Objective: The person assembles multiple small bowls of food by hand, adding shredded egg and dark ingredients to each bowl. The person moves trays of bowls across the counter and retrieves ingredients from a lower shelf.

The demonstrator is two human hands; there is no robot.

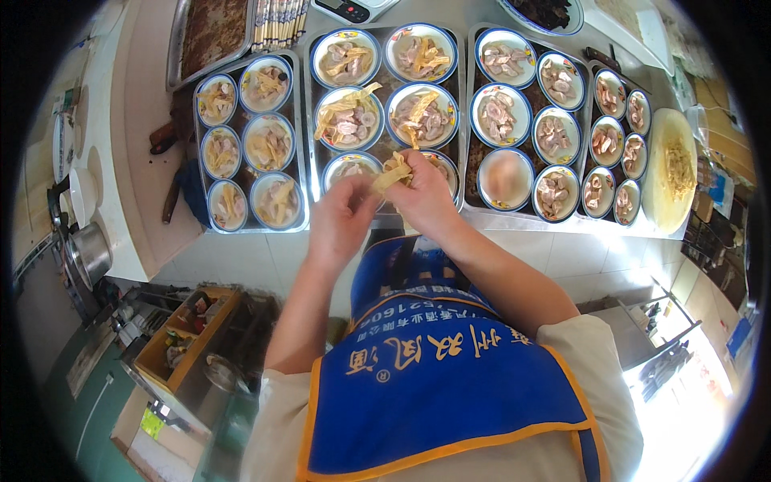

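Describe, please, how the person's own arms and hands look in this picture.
The left hand and right hand are bare, with no gloves or wristwatch visible. Pale cream fabric sleeves end around the elbows, leaving both forearms uncovered.

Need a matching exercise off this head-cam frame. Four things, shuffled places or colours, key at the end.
Things
1. Apron
2. Pale board
3. Scale
4. Raised yellow strip

Place or colour
A. Cut off by the picture's top edge
B. By the fingers of the left hand and right hand
C. Blue with orange edging
D. At the right, bearing a yellow pile

Pairs: 1-C, 2-D, 3-A, 4-B
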